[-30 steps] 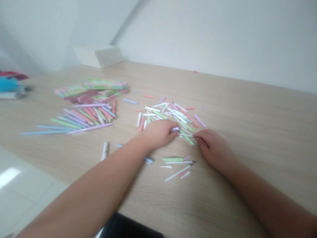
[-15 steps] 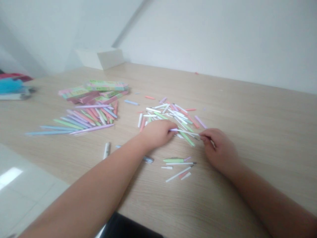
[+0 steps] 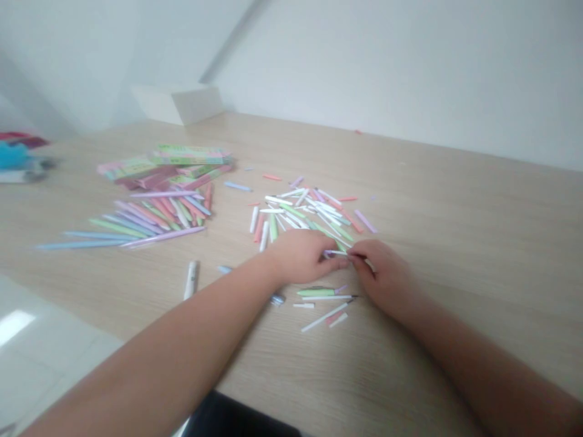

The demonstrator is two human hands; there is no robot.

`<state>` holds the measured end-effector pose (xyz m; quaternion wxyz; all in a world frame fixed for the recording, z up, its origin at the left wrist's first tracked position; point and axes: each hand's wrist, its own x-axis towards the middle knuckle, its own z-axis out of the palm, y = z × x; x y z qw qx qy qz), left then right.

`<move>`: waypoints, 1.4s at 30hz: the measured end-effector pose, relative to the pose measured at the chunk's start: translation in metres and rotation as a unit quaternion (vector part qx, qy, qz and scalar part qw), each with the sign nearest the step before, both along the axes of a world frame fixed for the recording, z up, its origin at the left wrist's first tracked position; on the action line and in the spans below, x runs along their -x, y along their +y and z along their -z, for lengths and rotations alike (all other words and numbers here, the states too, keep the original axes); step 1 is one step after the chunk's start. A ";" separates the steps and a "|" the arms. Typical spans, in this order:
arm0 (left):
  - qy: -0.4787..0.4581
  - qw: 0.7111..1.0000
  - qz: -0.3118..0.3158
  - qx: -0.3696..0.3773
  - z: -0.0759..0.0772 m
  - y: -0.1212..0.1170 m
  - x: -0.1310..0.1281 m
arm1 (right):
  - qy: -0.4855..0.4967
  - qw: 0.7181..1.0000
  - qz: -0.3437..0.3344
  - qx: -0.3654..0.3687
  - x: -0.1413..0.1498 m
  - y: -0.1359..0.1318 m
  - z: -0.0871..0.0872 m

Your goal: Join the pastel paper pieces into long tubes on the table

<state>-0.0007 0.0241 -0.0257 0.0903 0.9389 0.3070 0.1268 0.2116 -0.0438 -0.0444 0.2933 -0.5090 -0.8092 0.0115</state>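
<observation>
My left hand (image 3: pixel 303 255) is closed on a small purple pen barrel (image 3: pixel 327 254), most of it hidden in the fingers. With thumb and forefinger, my right hand (image 3: pixel 385 273) pinches a thin white pen refill (image 3: pixel 339 252), whose other end meets the purple piece. The hands almost touch. Just behind them spreads a loose pile of pen parts (image 3: pixel 294 211) in white, green, coral and purple. Nearer to me lie a green pen barrel (image 3: pixel 316 292), a white refill with a dark tip (image 3: pixel 325 298) and several small pieces.
At the left lies a heap of pastel pens (image 3: pixel 141 220), with green and pink pen boxes (image 3: pixel 191 155) behind it. A white marker (image 3: pixel 190 279) rests beside my left forearm. Farther back stands a white box (image 3: pixel 195 104) by the wall. Blue and red items (image 3: pixel 18 156) sit far left.
My right hand has moved left, close to my left hand, and much less of the white refill shows between them. My left hand has shifted slightly right and nearer to me.
</observation>
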 end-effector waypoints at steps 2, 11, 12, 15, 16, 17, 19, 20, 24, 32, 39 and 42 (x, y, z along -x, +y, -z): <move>-0.009 1.000 -0.006 0.003 -0.001 0.001 0.002 | 0.004 1.000 -0.001 -0.015 -0.003 -0.001 -0.003; -0.049 0.998 -0.021 0.033 -0.004 0.006 0.010 | -0.108 0.991 0.026 0.069 -0.066 -0.014 -0.043; -0.051 0.998 -0.020 0.036 -0.005 0.006 0.010 | -0.127 0.988 0.015 0.091 -0.073 -0.016 -0.044; -0.053 0.998 -0.013 0.044 -0.006 0.006 0.009 | -0.151 0.976 -0.046 0.147 -0.082 -0.017 -0.043; -0.053 0.997 -0.012 0.046 -0.006 0.006 0.009 | -0.151 0.973 -0.061 0.163 -0.081 -0.014 -0.041; -0.052 0.997 -0.011 0.047 -0.006 0.006 0.009 | -0.148 0.971 -0.065 0.173 -0.078 -0.011 -0.038; -0.052 0.997 -0.011 0.049 -0.006 0.006 0.009 | -0.147 0.972 -0.054 0.177 -0.070 -0.004 -0.034; -0.053 0.997 -0.011 0.050 -0.006 0.006 0.009 | -0.148 0.974 -0.047 0.166 -0.066 -0.001 -0.032; -0.059 0.997 -0.006 0.050 -0.006 0.005 0.009 | -0.069 0.994 0.014 0.083 -0.050 0.003 -0.022; -0.062 0.996 -0.007 0.059 -0.005 0.005 0.009 | 0.365 0.923 0.032 0.121 -0.017 -0.005 -0.008; -0.066 0.996 -0.010 0.059 -0.003 0.006 0.010 | 0.437 0.889 0.050 0.127 -0.016 -0.008 -0.004; -0.067 0.996 -0.009 0.058 -0.002 0.007 0.010 | 0.470 0.872 0.050 0.128 -0.019 -0.008 -0.001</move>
